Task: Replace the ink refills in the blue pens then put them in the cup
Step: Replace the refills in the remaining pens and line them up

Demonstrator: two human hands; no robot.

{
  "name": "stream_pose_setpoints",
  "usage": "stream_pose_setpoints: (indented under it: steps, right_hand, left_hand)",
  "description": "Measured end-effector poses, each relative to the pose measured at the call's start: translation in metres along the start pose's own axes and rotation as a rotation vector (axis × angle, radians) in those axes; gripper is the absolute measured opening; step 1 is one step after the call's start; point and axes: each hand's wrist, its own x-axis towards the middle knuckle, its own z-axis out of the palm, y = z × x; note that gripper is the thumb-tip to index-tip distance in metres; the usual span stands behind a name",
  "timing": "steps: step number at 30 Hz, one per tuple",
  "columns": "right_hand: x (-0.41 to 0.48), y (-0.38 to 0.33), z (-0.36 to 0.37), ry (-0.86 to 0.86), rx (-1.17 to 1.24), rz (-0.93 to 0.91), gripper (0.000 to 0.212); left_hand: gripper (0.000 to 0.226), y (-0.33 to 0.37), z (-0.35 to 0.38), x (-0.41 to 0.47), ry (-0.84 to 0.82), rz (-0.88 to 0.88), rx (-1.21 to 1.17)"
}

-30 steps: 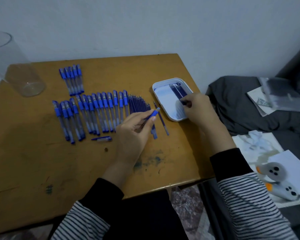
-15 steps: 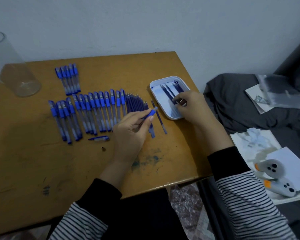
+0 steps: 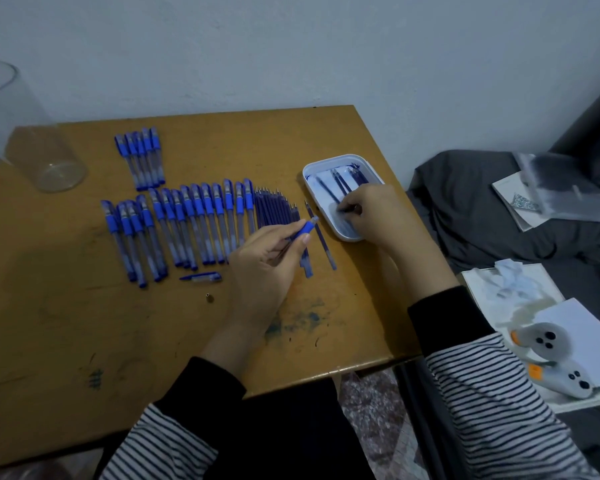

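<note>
My left hand (image 3: 264, 265) grips an uncapped blue pen barrel (image 3: 303, 230), its blue grip end pointing up to the right. My right hand (image 3: 371, 216) rests in the white tray (image 3: 343, 160) and pinches the end of a dark ink refill (image 3: 340, 183) that lies among other refills there. A long row of capped blue pens (image 3: 187, 226) lies across the table's middle, with a smaller group (image 3: 142, 157) behind it. Several loose refills (image 3: 274, 209) are fanned out beside the row. The clear cup (image 3: 32, 147) stands at the far left.
A pen cap (image 3: 201, 277) and a small metal tip (image 3: 208, 298) lie on the wooden table (image 3: 84, 341) near my left hand. One refill (image 3: 321, 237) lies by the tray. Off the table's right edge are dark cloth, papers and two white controllers (image 3: 548, 351).
My right hand has slid from the tray's far side toward its near end with the refill's end in its fingers. My left hand keeps the barrel nearly still.
</note>
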Motion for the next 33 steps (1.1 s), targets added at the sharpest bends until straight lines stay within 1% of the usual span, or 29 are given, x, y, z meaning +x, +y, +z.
stream_pose_setpoints:
  steps: [6, 10, 13, 16, 18, 22, 25, 27, 29, 33]
  right_hand:
    - [0.009, -0.004, 0.002, -0.063, -0.021, 0.047, 0.03]
    - [-0.001, -0.005, -0.001, -0.015, 0.117, 0.047, 0.028]
    - [-0.01, -0.004, -0.003, 0.028, 0.322, 0.077, 0.028]
    - [-0.017, -0.003, 0.0, 0.065, 0.633, 0.088, 0.027]
    - [-0.023, -0.007, 0.002, 0.07, 0.794, 0.056, 0.027]
    - [-0.031, -0.018, 0.007, 0.127, 1.025, -0.006, 0.026]
    - [-0.034, -0.028, 0.012, 0.201, 1.288, 0.022, 0.021]
    - [-0.035, -0.035, 0.015, 0.213, 1.495, 0.058, 0.018]
    - [-0.035, -0.039, 0.019, 0.218, 1.587, 0.085, 0.017]
    - [-0.034, -0.041, 0.022, 0.224, 1.582, 0.076, 0.017]
  left_hand:
    - [0.029, 0.0, -0.001, 0.0, -0.008, 0.001, -0.002]
    - [0.03, -0.001, -0.001, 0.0, -0.004, -0.007, -0.007]
    - [0.03, -0.002, -0.002, 0.0, 0.002, -0.012, -0.005]
    - [0.029, -0.001, -0.002, 0.0, 0.013, 0.002, 0.0]
    - [0.029, -0.001, -0.002, 0.0, 0.022, 0.003, -0.001]
    - [0.028, -0.002, -0.002, 0.001, 0.036, 0.005, -0.012]
    - [0.027, -0.002, -0.002, 0.0, 0.042, 0.014, -0.007]
    - [0.027, -0.003, -0.002, 0.0, 0.044, 0.019, -0.005]
    - [0.027, -0.003, -0.002, 0.0, 0.048, 0.015, -0.011]
    - [0.028, -0.002, -0.002, -0.001, 0.043, -0.002, -0.022]
